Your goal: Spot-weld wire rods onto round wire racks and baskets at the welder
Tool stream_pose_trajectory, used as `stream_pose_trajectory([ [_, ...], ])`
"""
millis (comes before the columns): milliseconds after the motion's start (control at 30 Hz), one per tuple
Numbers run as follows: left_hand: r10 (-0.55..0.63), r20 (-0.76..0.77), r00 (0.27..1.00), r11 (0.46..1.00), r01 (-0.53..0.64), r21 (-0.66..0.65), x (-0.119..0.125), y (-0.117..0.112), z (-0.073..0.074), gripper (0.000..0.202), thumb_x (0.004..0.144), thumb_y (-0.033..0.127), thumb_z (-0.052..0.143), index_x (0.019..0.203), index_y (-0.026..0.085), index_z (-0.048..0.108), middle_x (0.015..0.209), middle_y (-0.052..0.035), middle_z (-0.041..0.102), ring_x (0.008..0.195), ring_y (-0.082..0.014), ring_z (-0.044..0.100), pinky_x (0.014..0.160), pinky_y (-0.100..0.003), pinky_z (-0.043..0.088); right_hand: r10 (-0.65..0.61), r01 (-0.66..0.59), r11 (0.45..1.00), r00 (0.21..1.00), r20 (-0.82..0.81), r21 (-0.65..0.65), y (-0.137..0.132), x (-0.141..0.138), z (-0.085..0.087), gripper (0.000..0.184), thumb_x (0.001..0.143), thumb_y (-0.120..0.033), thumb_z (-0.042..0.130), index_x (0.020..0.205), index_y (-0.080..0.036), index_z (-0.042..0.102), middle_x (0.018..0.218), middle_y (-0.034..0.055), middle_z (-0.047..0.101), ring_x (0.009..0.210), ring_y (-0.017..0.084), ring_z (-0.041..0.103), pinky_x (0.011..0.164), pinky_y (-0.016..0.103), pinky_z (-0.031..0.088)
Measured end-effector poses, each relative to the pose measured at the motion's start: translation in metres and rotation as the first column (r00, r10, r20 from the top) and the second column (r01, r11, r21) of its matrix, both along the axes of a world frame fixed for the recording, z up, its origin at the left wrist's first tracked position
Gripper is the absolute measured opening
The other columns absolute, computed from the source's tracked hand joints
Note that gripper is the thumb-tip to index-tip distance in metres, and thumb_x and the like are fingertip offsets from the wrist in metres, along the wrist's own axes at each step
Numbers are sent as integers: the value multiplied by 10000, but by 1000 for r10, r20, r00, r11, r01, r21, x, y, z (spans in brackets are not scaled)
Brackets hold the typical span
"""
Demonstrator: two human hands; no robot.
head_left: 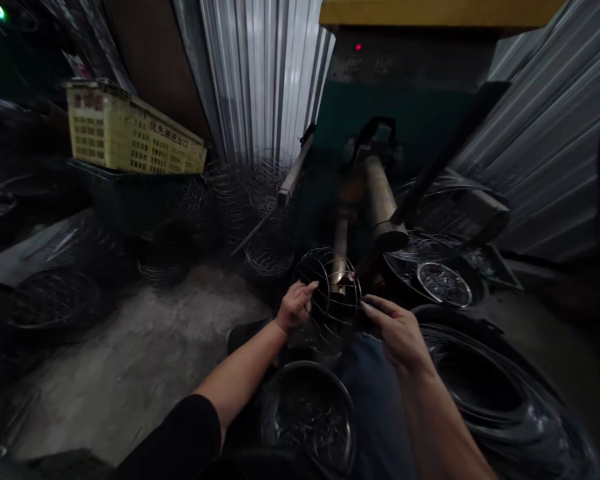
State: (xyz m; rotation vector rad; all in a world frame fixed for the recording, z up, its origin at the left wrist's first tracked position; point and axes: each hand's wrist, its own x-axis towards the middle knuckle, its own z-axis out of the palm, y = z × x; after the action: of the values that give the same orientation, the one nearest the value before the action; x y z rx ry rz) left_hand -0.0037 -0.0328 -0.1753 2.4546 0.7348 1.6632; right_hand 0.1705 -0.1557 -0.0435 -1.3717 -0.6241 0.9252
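- Found wire cage around the end of the lower bar of the machine, off the floor; judged hung there for the bar to back its wires.
- Saw left hand at the cage's left side, forefinger out, other fingers curled; could not tell whether pinching a wire. Judged placed to steady that side.
- Saw right hand with thumb and forefinger pinching the cage's right edge; judged held so to keep fingers away from the bar.
- Noted bowl of metal bits below the cage, beside a trouser leg; judged set there for short reach.
- Noted yellow crate on the top edge of a dark bin; judged stacked to save floor.
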Motion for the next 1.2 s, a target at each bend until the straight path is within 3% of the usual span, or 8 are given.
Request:
stream_pose_trajectory([
  [133, 93, -71, 993, 994, -88, 72, -2, -2, -3, 511, 886, 94, 458, 1380, 192, 547, 969, -81, 748, 906, -174, 668, 924, -406, 553, 95, -92, 995, 992, 78, -48, 1, -4, 4, 445, 395, -432, 945, 721, -178, 782, 665, 38, 727, 674, 205, 676, 678, 325, 545],
  [267, 35, -135, 990, 999, -31, 34, 2, -3, -8, 547, 888, 118, 489, 1434, 158, 482, 1057, -113, 735, 954, -187, 658, 879, -373, 574, 101, -94, 994, 986, 130, -64, 0, -7, 4, 437, 409, -446, 927, 711, -171, 773, 667, 40, 727, 661, 203, 667, 674, 326, 537],
  [600, 8, -57, 998, 993, -15, -117, 39, -1, -16, 606, 873, 87, 470, 1472, 162, 419, 1094, -124, 719, 982, -216, 614, 880, -387, 576, -31, 32, 999, 999, 23, -38, 16, -2, 17, 398, 389, -339, 923, 707, -170, 754, 644, 22, 719, 557, 164, 635, 548, 282, 520],
  [900, 4, -165, 986, 967, -47, -252, 42, -5, -15, 636, 851, 85, 479, 1477, 178, 419, 1067, -114, 710, 1011, -229, 611, 905, -394, 565, -106, 111, 993, 991, 82, -50, 25, 3, 14, 456, 357, -371, 924, 732, -181, 747, 664, 35, 725, 583, 195, 644, 582, 339, 536],
  [1100, -210, -313, 926, 923, 82, -377, 33, -25, -4, 908, 741, 146, 624, 1551, 106, 215, 1302, -167, 617, 1088, -263, 588, 955, -420, 543, -20, 21, 999, 1000, 19, -44, -8, 18, 2, 448, 440, -420, 942, 802, -207, 785, 773, 36, 756, 676, 178, 672, 676, 318, 555],
  [1200, -187, -383, 905, 878, -21, -478, 25, -33, 13, 896, 725, 252, 712, 1526, 167, 321, 1260, -124, 645, 1113, -285, 571, 958, -448, 529, 142, -136, 985, 989, 51, -111, -36, 33, -16, 395, 515, -428, 927, 819, -210, 799, 817, 54, 766, 715, 186, 682, 697, 311, 554],
])
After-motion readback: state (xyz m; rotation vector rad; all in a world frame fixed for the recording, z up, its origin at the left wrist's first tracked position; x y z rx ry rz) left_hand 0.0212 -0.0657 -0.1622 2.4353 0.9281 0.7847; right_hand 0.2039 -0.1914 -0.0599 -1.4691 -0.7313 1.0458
